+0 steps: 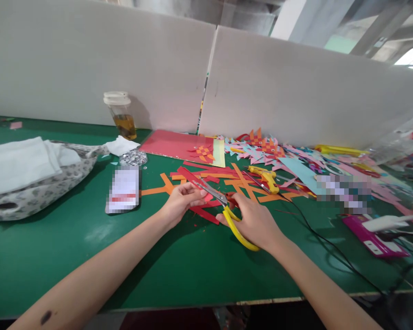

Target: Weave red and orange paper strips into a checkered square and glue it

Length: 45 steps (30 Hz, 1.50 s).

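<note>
Two forearms (113, 259), two hands (259, 220), one pair of scissors (223, 199)

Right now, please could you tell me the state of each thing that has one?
Left hand: pinching red strip
Right hand: gripping scissors
Scissors: blades at the red strip; opening unclear
Cup: standing, lid on, partly filled
Glue gun: lying on its side
Power strip: plug inserted, front socket free
Orange strips: loose, overlapping
Phone: lying flat, screen blurred

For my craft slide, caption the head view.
Left hand holding red paper, right hand holding scissors, orange paper strips on the green table.
</note>
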Each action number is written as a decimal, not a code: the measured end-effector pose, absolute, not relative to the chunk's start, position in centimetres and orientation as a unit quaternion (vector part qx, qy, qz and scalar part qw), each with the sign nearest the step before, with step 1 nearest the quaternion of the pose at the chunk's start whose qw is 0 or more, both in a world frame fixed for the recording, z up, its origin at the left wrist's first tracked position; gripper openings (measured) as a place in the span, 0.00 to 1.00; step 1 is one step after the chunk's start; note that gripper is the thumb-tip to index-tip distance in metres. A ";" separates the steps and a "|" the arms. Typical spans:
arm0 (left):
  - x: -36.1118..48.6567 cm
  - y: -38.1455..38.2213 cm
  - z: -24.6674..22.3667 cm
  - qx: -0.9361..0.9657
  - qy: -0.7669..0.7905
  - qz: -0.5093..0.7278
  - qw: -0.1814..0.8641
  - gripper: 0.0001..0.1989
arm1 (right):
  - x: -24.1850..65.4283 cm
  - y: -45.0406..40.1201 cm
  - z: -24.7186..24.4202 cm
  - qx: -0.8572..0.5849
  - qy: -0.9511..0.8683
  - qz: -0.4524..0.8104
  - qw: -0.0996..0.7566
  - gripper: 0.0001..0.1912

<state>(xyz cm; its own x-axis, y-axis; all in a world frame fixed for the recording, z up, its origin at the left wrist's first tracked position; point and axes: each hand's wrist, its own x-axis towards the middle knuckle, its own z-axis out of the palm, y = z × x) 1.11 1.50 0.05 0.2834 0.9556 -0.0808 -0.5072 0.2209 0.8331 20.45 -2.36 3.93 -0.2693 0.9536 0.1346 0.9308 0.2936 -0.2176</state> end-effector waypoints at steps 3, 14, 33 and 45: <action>1.0 1.5 0.0 0.372 0.316 0.483 0.727 0.10 | 20.3 -2.4 4.1 -0.589 -0.797 0.051 0.120 0.17; 0.8 1.5 -0.2 0.376 0.313 0.470 0.734 0.10 | 20.3 -2.5 4.3 -0.585 -0.799 0.035 0.134 0.17; 0.8 1.5 -0.2 0.377 0.311 0.471 0.734 0.10 | 20.1 -2.5 4.2 -0.590 -0.790 0.038 0.163 0.18; 1.0 1.4 0.1 0.384 0.300 0.483 0.728 0.12 | 20.2 -2.4 4.2 -0.585 -0.787 0.029 0.193 0.19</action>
